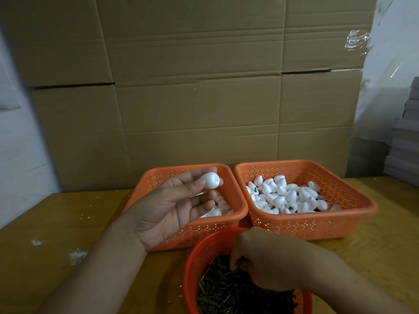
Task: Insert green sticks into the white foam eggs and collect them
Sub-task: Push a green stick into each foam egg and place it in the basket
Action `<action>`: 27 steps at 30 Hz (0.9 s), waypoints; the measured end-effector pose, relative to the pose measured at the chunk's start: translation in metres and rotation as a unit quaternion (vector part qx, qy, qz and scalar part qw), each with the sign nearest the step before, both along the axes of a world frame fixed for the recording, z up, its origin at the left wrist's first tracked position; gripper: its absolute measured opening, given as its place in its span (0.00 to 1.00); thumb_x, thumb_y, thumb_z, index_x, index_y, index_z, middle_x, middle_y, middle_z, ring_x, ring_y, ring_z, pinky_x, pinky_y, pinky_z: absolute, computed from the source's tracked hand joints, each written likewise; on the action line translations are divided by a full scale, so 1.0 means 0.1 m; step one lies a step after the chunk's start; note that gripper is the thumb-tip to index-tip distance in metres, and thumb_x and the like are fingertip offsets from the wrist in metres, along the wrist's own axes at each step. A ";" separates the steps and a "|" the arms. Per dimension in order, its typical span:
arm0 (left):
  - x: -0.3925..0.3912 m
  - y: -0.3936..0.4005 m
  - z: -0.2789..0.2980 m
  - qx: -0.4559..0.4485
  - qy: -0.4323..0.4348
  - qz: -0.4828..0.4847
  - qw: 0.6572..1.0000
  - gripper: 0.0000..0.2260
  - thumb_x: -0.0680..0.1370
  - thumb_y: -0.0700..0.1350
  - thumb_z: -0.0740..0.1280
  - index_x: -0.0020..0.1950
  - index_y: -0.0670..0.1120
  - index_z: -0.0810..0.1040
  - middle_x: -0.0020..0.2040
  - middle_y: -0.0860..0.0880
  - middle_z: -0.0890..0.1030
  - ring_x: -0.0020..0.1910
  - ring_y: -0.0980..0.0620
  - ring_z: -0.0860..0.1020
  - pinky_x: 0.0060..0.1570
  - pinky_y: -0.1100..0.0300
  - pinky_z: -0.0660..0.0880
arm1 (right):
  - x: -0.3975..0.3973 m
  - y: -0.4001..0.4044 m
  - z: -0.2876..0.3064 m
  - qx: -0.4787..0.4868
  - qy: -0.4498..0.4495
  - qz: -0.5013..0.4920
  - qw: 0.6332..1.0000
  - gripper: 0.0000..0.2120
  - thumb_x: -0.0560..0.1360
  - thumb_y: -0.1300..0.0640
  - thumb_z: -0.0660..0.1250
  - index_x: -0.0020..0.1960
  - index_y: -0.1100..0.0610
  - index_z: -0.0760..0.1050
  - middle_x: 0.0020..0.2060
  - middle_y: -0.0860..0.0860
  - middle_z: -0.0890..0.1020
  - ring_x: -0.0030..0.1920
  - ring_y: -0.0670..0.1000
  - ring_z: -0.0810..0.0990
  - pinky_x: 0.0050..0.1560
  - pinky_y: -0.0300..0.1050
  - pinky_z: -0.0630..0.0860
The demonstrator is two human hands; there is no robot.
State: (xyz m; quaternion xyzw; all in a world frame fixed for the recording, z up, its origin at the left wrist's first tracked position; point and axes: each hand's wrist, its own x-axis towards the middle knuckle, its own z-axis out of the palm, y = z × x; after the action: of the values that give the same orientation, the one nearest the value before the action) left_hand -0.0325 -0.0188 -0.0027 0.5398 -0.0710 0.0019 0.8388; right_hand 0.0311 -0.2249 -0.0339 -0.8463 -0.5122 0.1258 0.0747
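Above the left basket (235, 214), the left hand (174, 207) is raised palm-up, pinching a foam egg (211, 180) between thumb and fingertips. Nearer, the right hand (269, 261) reaches fingers-down into the green sticks (226, 293) in the round basket (192, 264); whether it grips any I cannot tell. More eggs (288, 197) fill the right basket (317, 225) on the table (56, 234).

The scene is dim and flat, with a soft, grainy look. Light falls from above and ahead, brightest on the foam eggs (285, 196). The hands (172, 207) read dark and slightly blurred. Tape (356, 41) glints with glare. Wide-angle distortion bends the table (56, 223) edges.
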 end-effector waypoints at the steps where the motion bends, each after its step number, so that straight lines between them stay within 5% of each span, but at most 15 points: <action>1: 0.00 0.00 0.00 0.004 0.000 0.003 1.000 0.15 0.71 0.43 0.74 0.57 0.44 0.86 0.53 0.43 0.85 0.43 0.53 0.84 0.42 0.60 0.81 | 0.00 0.00 0.00 0.001 0.001 -0.002 1.000 0.18 0.78 0.65 0.62 0.61 0.49 0.80 0.58 0.46 0.82 0.55 0.46 0.81 0.57 0.44 0.80; 5: 0.01 0.01 -0.01 0.013 0.009 0.003 1.000 0.15 0.72 0.48 0.74 0.57 0.44 0.86 0.52 0.45 0.85 0.42 0.53 0.83 0.42 0.59 0.81 | -0.02 0.01 0.02 0.023 0.009 0.002 1.000 0.13 0.79 0.61 0.62 0.57 0.49 0.81 0.53 0.44 0.83 0.52 0.43 0.80 0.55 0.43 0.79; 11: 0.01 0.00 -0.01 0.018 0.019 0.008 1.000 0.14 0.71 0.51 0.74 0.51 0.45 0.87 0.49 0.45 0.85 0.39 0.54 0.82 0.40 0.59 0.81 | -0.02 0.00 0.04 0.090 0.008 0.005 0.996 0.10 0.78 0.59 0.63 0.55 0.46 0.77 0.38 0.35 0.73 0.39 0.33 0.73 0.38 0.25 0.68; 17: 0.00 0.01 0.00 0.014 -0.003 -0.001 1.000 0.12 0.70 0.43 0.75 0.53 0.45 0.87 0.53 0.44 0.85 0.43 0.53 0.83 0.41 0.61 0.81 | -0.02 -0.05 0.24 0.167 0.107 -0.008 0.980 0.10 0.79 0.65 0.63 0.50 0.53 0.80 0.41 0.48 0.85 0.43 0.43 0.84 0.48 0.38 0.80; 21: 0.01 0.02 -0.01 0.016 -0.008 -0.001 1.000 0.12 0.70 0.40 0.77 0.53 0.46 0.87 0.54 0.43 0.85 0.45 0.53 0.83 0.42 0.60 0.81 | -0.04 -0.15 0.45 0.324 0.332 -0.035 0.885 0.04 0.79 0.65 0.66 0.48 0.58 0.78 0.44 0.56 0.87 0.45 0.54 0.87 0.46 0.43 0.83; 27: 0.01 0.00 -0.01 0.012 -0.002 -0.004 1.000 0.21 0.61 0.43 0.85 0.52 0.46 0.87 0.50 0.45 0.85 0.45 0.52 0.83 0.42 0.61 0.81 | -0.06 -0.14 0.52 0.478 0.443 -0.070 0.755 0.07 0.70 0.55 0.72 0.44 0.57 0.84 0.40 0.55 0.84 0.40 0.50 0.83 0.38 0.37 0.79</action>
State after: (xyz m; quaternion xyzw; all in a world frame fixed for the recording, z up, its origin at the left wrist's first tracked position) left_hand -0.0310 -0.0189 -0.0037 0.5494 -0.0743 -0.0010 0.8323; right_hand 0.0256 -0.2391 0.0184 -0.5834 -0.3549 0.2204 0.6965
